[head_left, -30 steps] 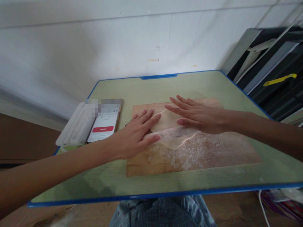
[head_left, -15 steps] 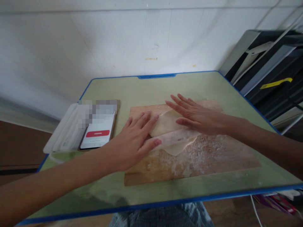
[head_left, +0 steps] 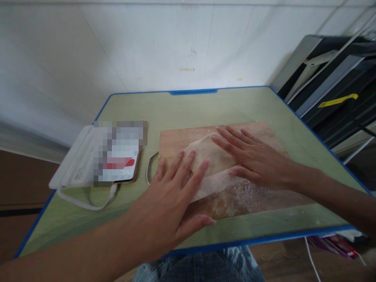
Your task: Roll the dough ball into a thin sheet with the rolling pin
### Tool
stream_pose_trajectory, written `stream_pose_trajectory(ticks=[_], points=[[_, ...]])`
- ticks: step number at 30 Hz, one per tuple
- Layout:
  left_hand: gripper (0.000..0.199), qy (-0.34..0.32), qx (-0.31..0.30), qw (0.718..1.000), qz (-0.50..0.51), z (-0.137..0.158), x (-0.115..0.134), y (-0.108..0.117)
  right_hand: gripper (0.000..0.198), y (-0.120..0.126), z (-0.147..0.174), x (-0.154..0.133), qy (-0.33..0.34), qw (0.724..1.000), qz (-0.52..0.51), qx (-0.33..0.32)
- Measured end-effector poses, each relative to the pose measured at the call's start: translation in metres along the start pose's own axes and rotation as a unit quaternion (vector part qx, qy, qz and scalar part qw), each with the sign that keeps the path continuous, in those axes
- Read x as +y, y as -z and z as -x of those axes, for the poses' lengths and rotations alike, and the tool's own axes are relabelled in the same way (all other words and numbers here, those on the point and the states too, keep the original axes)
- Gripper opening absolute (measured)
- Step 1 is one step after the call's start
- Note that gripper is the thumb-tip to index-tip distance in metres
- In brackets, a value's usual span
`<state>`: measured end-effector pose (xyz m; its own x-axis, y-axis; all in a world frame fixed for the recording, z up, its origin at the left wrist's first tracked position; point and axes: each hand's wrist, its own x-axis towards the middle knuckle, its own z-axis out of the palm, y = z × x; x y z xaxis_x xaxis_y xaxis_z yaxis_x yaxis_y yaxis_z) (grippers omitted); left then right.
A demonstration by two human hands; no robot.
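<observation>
Since the earlier frame, the left hand (head_left: pixel 169 199) has come nearer, so that its thumb now reaches past the near edge of the wooden board (head_left: pixel 172 141), and a pale band (head_left: pixel 214 183) lying across the dough (head_left: pixel 211 154) has shifted nearer too. Cream-coloured and rolled thin, the dough sits at the middle of the board, smooth on top, with a rounded far edge; its near part is covered by the band, and whether that is a roller or a fold cannot be told. Left-hand fingers are spread, the thumb wide apart, with the tips over the left side of the dough. Spread as well, the right hand (head_left: pixel 255 156) lies flat over its right side. White flour (head_left: pixel 249 196) streaks the near right of the board. At the far left of the green table (head_left: pixel 190 107), a white case (head_left: pixel 73 166) lies beside a phone (head_left: pixel 129 170), with a white cable (head_left: pixel 88 205) looping between them; whether the case holds anything cannot be seen.
</observation>
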<state>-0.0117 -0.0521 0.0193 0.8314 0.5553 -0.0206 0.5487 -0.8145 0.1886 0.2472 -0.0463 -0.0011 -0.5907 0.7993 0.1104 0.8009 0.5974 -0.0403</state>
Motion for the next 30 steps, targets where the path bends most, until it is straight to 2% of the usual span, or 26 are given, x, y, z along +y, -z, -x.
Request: stream_pose_trajectory(ticks=[9, 13, 16, 20, 23, 26, 30], points=[[0.072, 0.000, 0.017, 0.999, -0.050, 0.007, 0.013, -0.003, 0.073, -0.003, 0.017, -0.010, -0.005, 1.000, 0.010, 0.016], [0.067, 0.002, 0.028, 0.995, -0.092, 0.004, 0.015, -0.007, 0.075, -0.002, 0.024, -0.018, -0.013, 0.998, 0.020, 0.051], [0.055, -0.009, 0.055, 0.990, -0.129, 0.005, 0.014, -0.014, 0.075, -0.001, 0.031, -0.027, -0.012, 0.995, 0.051, 0.089], [0.026, -0.055, 0.104, 0.976, -0.182, 0.010, 0.012, -0.018, 0.067, -0.003, 0.042, -0.037, -0.007, 0.988, 0.085, 0.130], [0.021, -0.072, 0.126, 0.964, -0.224, 0.010, 0.013, -0.010, 0.046, -0.005, 0.048, -0.042, -0.011, 0.984, 0.086, 0.153], [0.024, -0.081, 0.120, 0.958, -0.248, -0.002, 0.009, 0.005, 0.025, -0.004, 0.050, -0.044, -0.021, 0.981, 0.094, 0.166], [0.024, -0.091, 0.076, 0.965, -0.236, -0.031, -0.012, 0.021, 0.028, -0.002, 0.046, -0.044, -0.069, 0.973, 0.120, 0.185]])
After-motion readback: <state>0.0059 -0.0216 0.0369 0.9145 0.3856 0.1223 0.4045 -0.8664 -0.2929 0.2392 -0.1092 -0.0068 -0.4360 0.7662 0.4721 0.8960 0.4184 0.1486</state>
